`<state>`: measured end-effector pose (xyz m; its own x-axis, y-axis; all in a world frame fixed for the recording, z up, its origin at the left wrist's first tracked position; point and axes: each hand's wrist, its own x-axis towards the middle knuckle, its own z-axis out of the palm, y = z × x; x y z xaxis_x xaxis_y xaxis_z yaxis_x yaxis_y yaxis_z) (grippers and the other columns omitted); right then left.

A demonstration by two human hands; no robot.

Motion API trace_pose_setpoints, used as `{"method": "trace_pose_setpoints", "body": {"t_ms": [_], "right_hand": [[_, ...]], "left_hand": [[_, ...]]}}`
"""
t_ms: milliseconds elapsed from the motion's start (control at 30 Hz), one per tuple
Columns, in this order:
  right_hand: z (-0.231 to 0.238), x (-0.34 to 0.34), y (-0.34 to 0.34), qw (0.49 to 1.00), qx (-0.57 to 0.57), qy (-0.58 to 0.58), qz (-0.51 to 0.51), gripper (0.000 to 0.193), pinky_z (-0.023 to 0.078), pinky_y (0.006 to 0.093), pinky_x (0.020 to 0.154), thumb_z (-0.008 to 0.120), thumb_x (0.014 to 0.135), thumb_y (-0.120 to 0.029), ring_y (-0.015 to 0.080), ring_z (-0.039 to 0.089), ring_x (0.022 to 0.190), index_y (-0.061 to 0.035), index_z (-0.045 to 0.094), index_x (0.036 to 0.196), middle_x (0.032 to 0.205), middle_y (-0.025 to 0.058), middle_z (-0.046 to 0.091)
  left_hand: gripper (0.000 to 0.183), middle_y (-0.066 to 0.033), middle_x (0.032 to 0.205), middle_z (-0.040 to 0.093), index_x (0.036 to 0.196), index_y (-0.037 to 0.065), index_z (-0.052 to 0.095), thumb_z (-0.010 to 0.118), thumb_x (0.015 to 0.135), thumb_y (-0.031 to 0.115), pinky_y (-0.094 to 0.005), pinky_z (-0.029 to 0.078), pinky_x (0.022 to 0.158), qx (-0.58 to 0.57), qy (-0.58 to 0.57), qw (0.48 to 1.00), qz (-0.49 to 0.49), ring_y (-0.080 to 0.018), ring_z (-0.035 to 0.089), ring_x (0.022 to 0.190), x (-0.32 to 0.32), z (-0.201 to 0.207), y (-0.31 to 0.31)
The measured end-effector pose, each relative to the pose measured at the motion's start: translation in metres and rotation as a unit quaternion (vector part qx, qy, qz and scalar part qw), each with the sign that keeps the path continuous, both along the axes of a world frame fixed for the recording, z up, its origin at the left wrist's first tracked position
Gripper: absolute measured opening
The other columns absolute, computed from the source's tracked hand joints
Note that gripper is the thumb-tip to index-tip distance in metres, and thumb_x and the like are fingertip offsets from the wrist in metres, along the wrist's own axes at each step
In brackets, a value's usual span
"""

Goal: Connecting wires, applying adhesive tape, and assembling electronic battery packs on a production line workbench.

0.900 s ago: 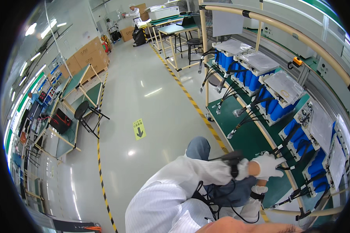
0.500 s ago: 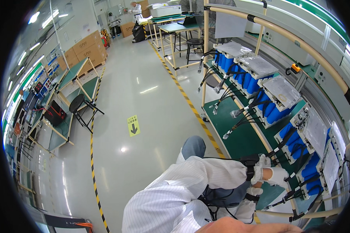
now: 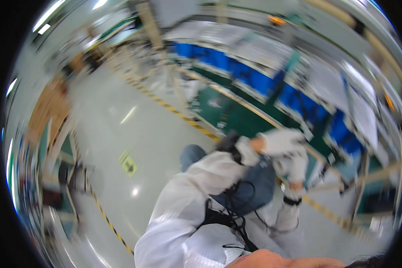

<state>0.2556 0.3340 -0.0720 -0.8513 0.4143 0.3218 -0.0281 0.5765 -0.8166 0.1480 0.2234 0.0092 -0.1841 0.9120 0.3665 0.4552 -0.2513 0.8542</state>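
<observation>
My left hand (image 3: 281, 142), in a white glove, reaches to the right beside the pale rail (image 3: 265, 117) at the workbench's front edge. Just below it and touching or nearly so is my right hand (image 3: 296, 166), also white-gloved, raised with the wrist down. Motion smears the fingers of both, so whether anything small is between them cannot be made out. Dark straps circle both forearms. Beyond the hands stands a row of blue battery packs (image 3: 254, 75) with pale, clear-covered tops and black cables, on the green workbench (image 3: 236, 117).
Black cords hang across my front. A striped floor tape line (image 3: 172, 111) runs along the bench, and a yellow arrow sign (image 3: 128, 164) lies on the grey floor. Cardboard boxes (image 3: 49, 109) and another bench are at the left. A pale pipe (image 3: 375, 178) crosses at the right.
The view has swung, so the bench and packs appear shifted left and higher. Both hands, earlier low at the bench edge near the packs' cables, are now close together and the right one is more visible.
</observation>
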Motion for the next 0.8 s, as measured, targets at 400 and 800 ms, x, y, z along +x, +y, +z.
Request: {"method": "trace_pose_setpoints", "body": {"t_ms": [400, 800], "right_hand": [[0.042, 0.014, -0.005, 0.944, -0.327, 0.022, -0.035, 0.019, 0.041, 0.0217, 0.062, 0.054, 0.081, -0.015, 0.0076, 0.050, 0.065, 0.0018, 0.059, 0.088, 0.073, 0.0032, 0.059], [0.077, -0.001, -0.020, 0.961, -0.270, -0.057, -0.016, 0.026, 0.039, 0.0212, 0.060, 0.058, 0.081, -0.024, 0.0069, 0.047, 0.065, 0.0006, 0.059, 0.086, 0.074, 0.0013, 0.057]], "left_hand": [[0.014, 0.0022, 0.077, 0.050, 0.094, 0.004, 0.050, 0.052, 0.084, 0.015, -0.0173, 0.037, 0.055, -0.163, -0.208, 0.962, 0.065, -0.0029, 0.045, 0.065, 0.007, 0.018, 0.006], [0.014, -0.0016, 0.070, 0.052, 0.087, 0.002, 0.054, 0.057, 0.080, 0.014, -0.0214, 0.040, 0.057, -0.063, -0.229, 0.964, 0.120, -0.0080, 0.048, 0.064, -0.008, 0.006, -0.004]]}}
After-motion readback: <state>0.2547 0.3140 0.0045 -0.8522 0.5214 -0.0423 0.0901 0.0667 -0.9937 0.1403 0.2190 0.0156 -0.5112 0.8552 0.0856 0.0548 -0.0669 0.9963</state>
